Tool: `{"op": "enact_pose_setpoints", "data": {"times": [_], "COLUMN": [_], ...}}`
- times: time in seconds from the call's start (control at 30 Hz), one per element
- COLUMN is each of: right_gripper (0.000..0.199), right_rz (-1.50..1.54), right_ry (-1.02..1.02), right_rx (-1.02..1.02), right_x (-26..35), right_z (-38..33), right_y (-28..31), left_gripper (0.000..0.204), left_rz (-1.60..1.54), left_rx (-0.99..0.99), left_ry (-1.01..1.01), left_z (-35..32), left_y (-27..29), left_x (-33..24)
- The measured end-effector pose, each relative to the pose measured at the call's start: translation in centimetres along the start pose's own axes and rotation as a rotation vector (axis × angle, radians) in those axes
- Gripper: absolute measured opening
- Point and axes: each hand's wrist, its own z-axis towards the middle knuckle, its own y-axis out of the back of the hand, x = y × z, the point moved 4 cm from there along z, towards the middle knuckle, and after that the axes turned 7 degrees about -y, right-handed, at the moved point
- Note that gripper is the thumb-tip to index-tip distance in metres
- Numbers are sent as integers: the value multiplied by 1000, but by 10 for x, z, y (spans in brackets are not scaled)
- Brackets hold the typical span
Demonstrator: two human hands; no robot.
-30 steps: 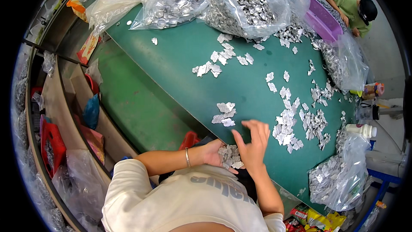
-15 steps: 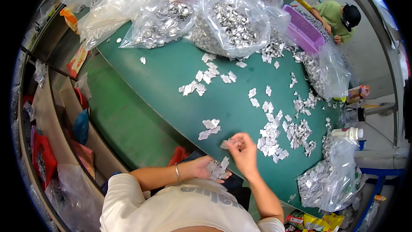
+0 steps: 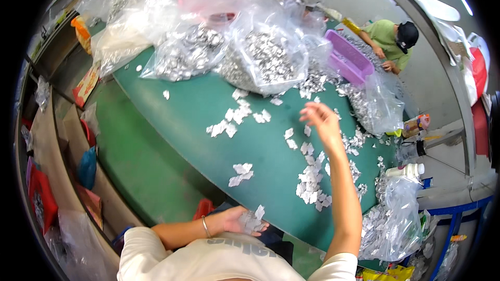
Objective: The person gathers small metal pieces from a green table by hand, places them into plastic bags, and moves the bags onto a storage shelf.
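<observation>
Near the table's front edge, my left hand (image 3: 234, 220) is cupped palm up around a small stack of flat, wavy-edged silver pieces (image 3: 252, 220). My right hand (image 3: 324, 120) is raised over the middle of the green table (image 3: 198, 140), its fingers stretched out and apart, with nothing visible in them. Below that hand lies a long cluster of similar silver pieces (image 3: 308, 179), partly hidden by my forearm. Smaller groups of loose pieces (image 3: 241, 174) lie closer to my left hand and toward the bags (image 3: 237, 112).
Clear plastic bags of shiny metal parts (image 3: 268, 60) crowd the far side. A purple basket (image 3: 349, 60) stands far right, near a person in green (image 3: 388, 41). At right are another filled bag (image 3: 388, 229) and a white bottle (image 3: 406, 170). Shelving (image 3: 62, 166) runs along the left.
My right hand has moved up and away over the table, and its pinching fingers have spread. My left hand keeps its stack. The whole view has shifted slightly.
</observation>
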Motion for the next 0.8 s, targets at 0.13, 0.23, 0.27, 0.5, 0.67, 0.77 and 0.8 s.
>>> {"op": "enact_pose_setpoints", "data": {"times": [0.13,0.23,0.27,0.5,0.67,0.77,0.8], "right_gripper": [30,34,38,40,47,54,55], "right_rz": [-220,-236,-305,-612,-582,-569,-561], "right_ry": [24,237,306,535,395,315,291], "right_rx": [428,433,474,551,549,503,491], "right_x": [-11,-17,-15,-32,-43,-48,-49], "right_z": [-72,-93,-97,-137,-193,-231,-240], "right_y": [-60,-90,-101,-140,-118,-118,-121], "left_gripper": [50,54,56,59,51,46,46], "left_rz": [95,172,202,84,-179,-70,-210], "left_rx": [-59,-115,-147,-27,171,-322,-47], "left_ry": [13,-13,-18,-17,-79,-181,-120], "left_z": [-5,-7,-9,-8,-13,-10,-7], "left_y": [1,-10,-12,-21,-24,-24,10], "left_x": [4,2,4,5,4,6,9]}}
